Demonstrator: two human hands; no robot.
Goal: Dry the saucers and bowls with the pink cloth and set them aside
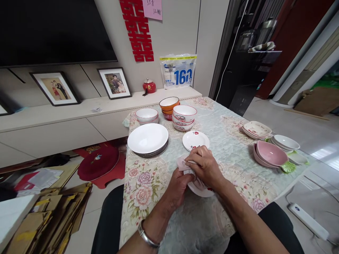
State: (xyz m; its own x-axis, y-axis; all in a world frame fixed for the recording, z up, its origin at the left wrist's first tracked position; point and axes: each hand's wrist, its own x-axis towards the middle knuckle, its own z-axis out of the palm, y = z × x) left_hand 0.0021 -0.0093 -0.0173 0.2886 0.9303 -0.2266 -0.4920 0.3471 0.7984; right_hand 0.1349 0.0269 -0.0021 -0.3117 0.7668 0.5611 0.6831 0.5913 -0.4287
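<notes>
Here I see my right hand [203, 165] pressing a pale cloth [182, 163] onto a small white dish [200, 190], fingers curled over it, while my left hand [178, 187] grips the dish's near edge. The dish sits low over the floral worktop [148, 190], just before a flowered saucer [195, 139] and stacked white plates [147, 139].

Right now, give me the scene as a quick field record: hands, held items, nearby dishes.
left hand: grips small white plate from the left
right hand: presses pale cloth on that plate
ahead: small flowered plate, stack of white plates
far end: stacked bowls
right side: pink dishes
surface: floral tablecloth
</notes>
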